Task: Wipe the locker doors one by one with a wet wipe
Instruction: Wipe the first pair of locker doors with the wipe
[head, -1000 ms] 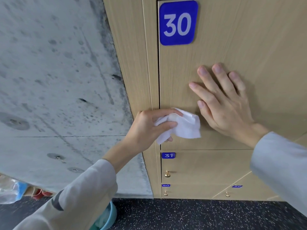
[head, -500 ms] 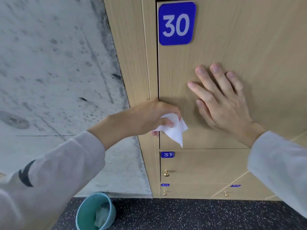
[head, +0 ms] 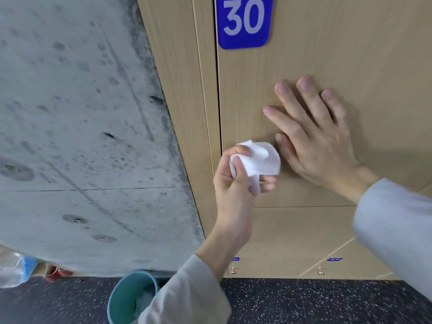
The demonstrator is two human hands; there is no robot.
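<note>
The light wooden locker door (head: pixel 339 54) carries a blue plate with the number 30 (head: pixel 244 21) at its top left. My right hand (head: pixel 311 139) lies flat on the door with its fingers spread and straight. My left hand (head: pixel 236 178) grips a crumpled white wet wipe (head: pixel 259 160) near the door's lower left corner, just left of my right hand. Whether the wipe touches the wood is unclear.
A rough concrete wall (head: pixel 81 125) fills the left. Lower locker doors with small brass knobs (head: pixel 321 271) sit below. A teal bin (head: pixel 131 298) holding used wipes stands on the dark speckled floor (head: pixel 304 302). A plastic bag (head: pixel 16 270) lies at far left.
My left hand has turned from reaching in sideways to pointing upward, and the wipe is now bunched above the fingers instead of hanging down. My right hand stays flat on the door.
</note>
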